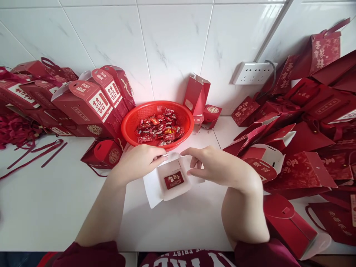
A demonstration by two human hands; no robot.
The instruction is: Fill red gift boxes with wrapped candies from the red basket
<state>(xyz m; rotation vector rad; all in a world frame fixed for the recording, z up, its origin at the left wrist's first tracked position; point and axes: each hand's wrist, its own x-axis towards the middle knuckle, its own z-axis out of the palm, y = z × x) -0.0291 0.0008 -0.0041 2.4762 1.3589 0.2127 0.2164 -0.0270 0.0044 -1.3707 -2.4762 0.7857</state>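
One flap: my left hand pinches its edge; my right hand holds a wide grip beside it.
Open box: on the worktop, red packet inside.
Risk: I judge lopsided pulling could crease card or skid the unpinned box.

One left hand, one right hand, one red basket, one open white box with one packet inside, one power strip; many candies and many gift boxes, too overlapped to count.
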